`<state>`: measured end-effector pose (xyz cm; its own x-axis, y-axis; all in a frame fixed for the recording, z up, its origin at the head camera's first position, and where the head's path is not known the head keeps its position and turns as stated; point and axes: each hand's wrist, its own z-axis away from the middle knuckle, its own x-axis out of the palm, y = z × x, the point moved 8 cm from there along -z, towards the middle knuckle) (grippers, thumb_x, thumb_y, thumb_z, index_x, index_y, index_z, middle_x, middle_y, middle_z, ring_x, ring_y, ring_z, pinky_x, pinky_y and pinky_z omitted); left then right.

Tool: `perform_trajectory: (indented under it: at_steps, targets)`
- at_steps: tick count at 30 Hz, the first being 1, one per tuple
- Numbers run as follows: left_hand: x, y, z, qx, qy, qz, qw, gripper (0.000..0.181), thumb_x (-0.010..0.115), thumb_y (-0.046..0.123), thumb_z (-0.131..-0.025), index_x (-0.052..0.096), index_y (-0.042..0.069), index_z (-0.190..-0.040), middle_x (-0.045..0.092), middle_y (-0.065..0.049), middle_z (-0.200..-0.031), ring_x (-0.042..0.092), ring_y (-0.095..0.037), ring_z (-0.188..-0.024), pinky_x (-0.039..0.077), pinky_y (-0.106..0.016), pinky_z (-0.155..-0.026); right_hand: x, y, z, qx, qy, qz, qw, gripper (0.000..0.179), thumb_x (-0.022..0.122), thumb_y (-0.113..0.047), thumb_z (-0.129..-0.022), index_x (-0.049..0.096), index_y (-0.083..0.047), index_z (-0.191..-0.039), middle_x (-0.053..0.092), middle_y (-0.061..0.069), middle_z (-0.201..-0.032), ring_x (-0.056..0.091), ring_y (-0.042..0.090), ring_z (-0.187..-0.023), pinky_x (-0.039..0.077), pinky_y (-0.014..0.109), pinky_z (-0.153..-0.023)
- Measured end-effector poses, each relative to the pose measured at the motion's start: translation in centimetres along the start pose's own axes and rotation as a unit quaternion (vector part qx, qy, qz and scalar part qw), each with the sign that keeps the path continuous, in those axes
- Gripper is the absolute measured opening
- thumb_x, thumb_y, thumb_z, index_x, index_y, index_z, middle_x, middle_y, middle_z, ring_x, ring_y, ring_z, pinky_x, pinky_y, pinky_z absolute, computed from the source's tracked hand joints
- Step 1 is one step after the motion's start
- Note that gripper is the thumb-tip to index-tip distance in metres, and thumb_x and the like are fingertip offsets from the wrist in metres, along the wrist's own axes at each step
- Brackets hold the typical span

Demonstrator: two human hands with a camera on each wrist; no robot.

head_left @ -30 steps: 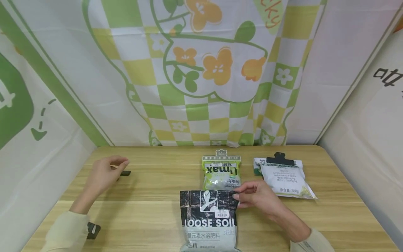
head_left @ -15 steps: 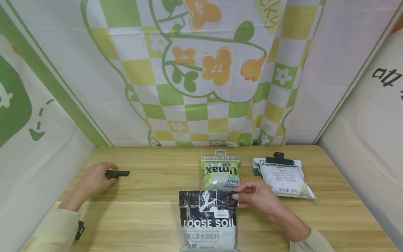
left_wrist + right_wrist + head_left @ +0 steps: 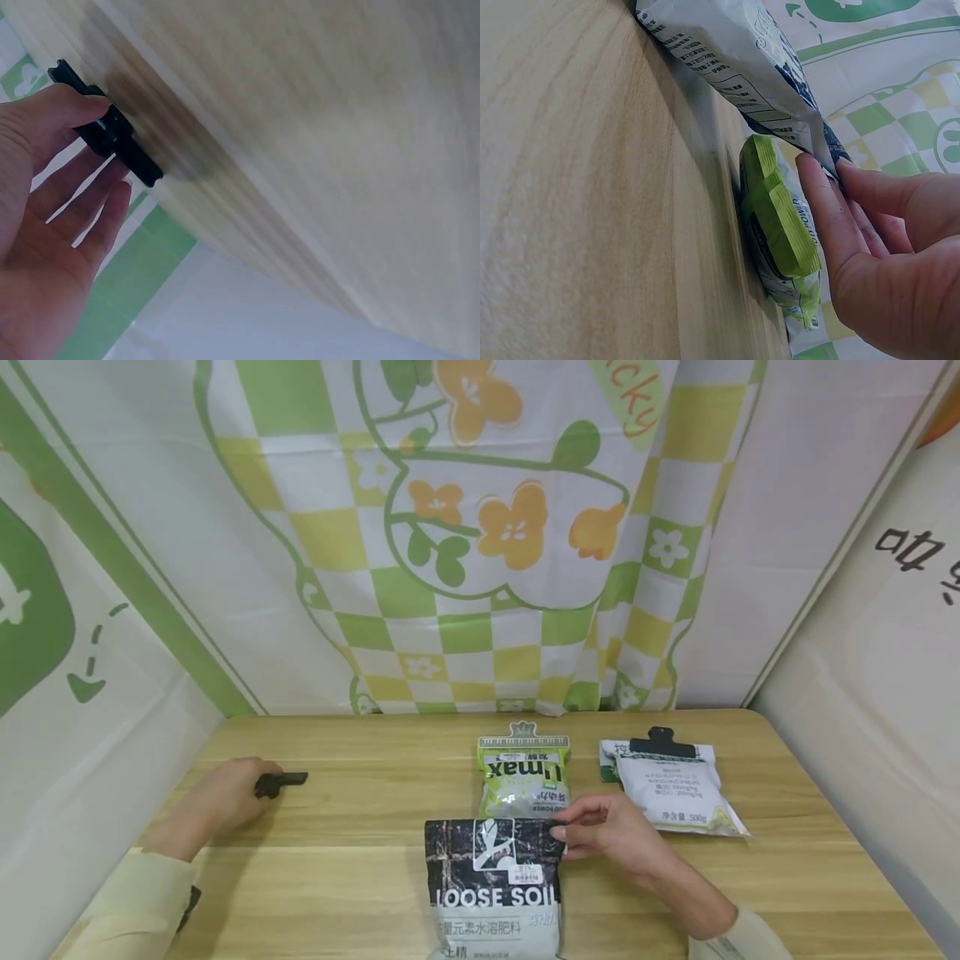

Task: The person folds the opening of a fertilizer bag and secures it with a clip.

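In the left wrist view my left hand (image 3: 56, 187) pinches a black bag clip (image 3: 112, 131) between thumb and fingers, over the wooden table. The same clip shows in the head view at the far left of the table, where my left hand (image 3: 228, 793) partly covers it. My right hand (image 3: 618, 839) pinches the top right corner of a black and grey LOOSE SOIL bag (image 3: 495, 893), which stands tilted up at the table's front. In the right wrist view the right thumb and fingers meet at that bag's top edge (image 3: 821, 142).
Behind the soil bag lies a green Umax bag (image 3: 523, 781) with a clear clip across its top. To its right is a white bag (image 3: 678, 793) closed by a black clip (image 3: 662, 743). Another black object (image 3: 191, 906) is mostly hidden by the left sleeve. A patterned curtain (image 3: 480, 635) hangs behind the table.
My left hand has come down on the black clip, taken hold of it and turned it slightly. The right hand keeps its pinch on the soil bag's corner.
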<state>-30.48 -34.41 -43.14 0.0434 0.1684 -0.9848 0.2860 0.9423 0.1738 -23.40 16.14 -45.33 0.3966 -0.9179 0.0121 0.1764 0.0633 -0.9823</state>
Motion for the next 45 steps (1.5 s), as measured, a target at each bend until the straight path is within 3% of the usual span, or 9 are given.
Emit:
perform_trajectory:
  at_steps: [5,11,19,24,30,35,40,45]
  targets:
    - [-0.2,0.5,-0.3,0.017,-0.001,-0.037,0.9992,0.041,0.086,0.006,-0.079,0.074,-0.002,-0.116,0.077,-0.023,-0.105,0.073,-0.042,-0.094,0.059,-0.064,-0.085,0.0,0.0,0.0,-0.002,0.0,0.002,1.0,0.027,0.078,-0.001,-0.089,0.07,0.012,-0.111,0.08,0.007,-0.1,0.078,0.019,-0.084,0.067,0.041,-0.084]
    - [0.1,0.7,-0.5,0.014,-0.008,-0.064,0.9978,0.04,0.084,0.011,-0.082,0.073,-0.001,-0.118,0.078,-0.021,-0.103,0.071,-0.03,-0.086,0.06,-0.056,-0.077,0.0,0.0,0.0,-0.002,0.002,0.005,1.0,0.027,0.079,-0.001,-0.089,0.071,0.012,-0.111,0.08,0.007,-0.1,0.078,0.019,-0.084,0.067,0.041,-0.084]
    - [0.1,0.3,-0.2,0.0,0.009,-0.037,0.9993,0.042,0.082,0.012,-0.081,0.072,-0.001,-0.119,0.077,-0.019,-0.099,0.064,-0.025,-0.078,0.058,-0.051,-0.07,0.0,0.0,0.0,0.002,0.004,0.006,1.0,0.025,0.079,-0.001,-0.089,0.071,0.012,-0.109,0.079,0.007,-0.1,0.078,0.018,-0.082,0.067,0.041,-0.083]
    - [-0.1,0.1,0.1,-0.001,0.024,-0.014,0.9996,0.036,0.078,0.014,-0.083,0.072,-0.001,-0.115,0.077,-0.017,-0.095,0.062,-0.023,-0.074,0.058,-0.05,-0.068,0.0,0.0,-0.1,0.001,0.005,0.005,1.0,0.026,0.079,-0.001,-0.088,0.071,0.012,-0.109,0.079,0.006,-0.099,0.077,0.018,-0.082,0.067,0.041,-0.083]
    - [0.0,0.2,0.2,0.001,0.042,-0.003,0.9991,0.036,0.072,0.009,-0.088,0.069,-0.003,-0.121,0.076,-0.019,-0.098,0.059,-0.022,-0.072,0.053,-0.043,-0.064,0.1,0.0,-0.1,-0.001,0.001,0.004,1.0,0.026,0.079,0.0,-0.088,0.071,0.012,-0.109,0.08,0.007,-0.1,0.078,0.018,-0.084,0.067,0.041,-0.083]
    - [-0.2,1.3,0.2,0.015,0.079,0.01,0.9967,0.033,0.073,0.008,-0.094,0.064,-0.003,-0.124,0.076,-0.027,-0.103,0.072,-0.035,-0.083,0.06,-0.058,-0.073,0.2,0.0,-0.1,0.001,-0.003,0.008,1.0,0.026,0.079,-0.001,-0.089,0.071,0.012,-0.11,0.079,0.008,-0.102,0.078,0.019,-0.084,0.067,0.041,-0.084]
    - [-0.8,3.0,-0.1,0.023,0.096,0.055,0.9936,0.032,0.072,0.008,-0.097,0.06,-0.005,-0.124,0.074,-0.034,-0.111,0.075,-0.043,-0.091,0.061,-0.053,-0.072,0.1,0.0,-0.1,0.005,0.003,0.009,0.9999,0.025,0.079,-0.001,-0.088,0.071,0.012,-0.108,0.079,0.008,-0.103,0.077,0.019,-0.084,0.067,0.041,-0.083]
    - [-1.5,4.8,-0.6,0.033,0.096,0.082,0.9914,0.033,0.071,0.01,-0.099,0.061,-0.006,-0.126,0.074,-0.033,-0.112,0.076,-0.045,-0.094,0.063,-0.05,-0.072,0.1,0.0,-0.1,0.005,0.006,0.009,0.9999,0.026,0.08,-0.001,-0.088,0.071,0.013,-0.109,0.079,0.006,-0.101,0.077,0.019,-0.083,0.067,0.041,-0.083]
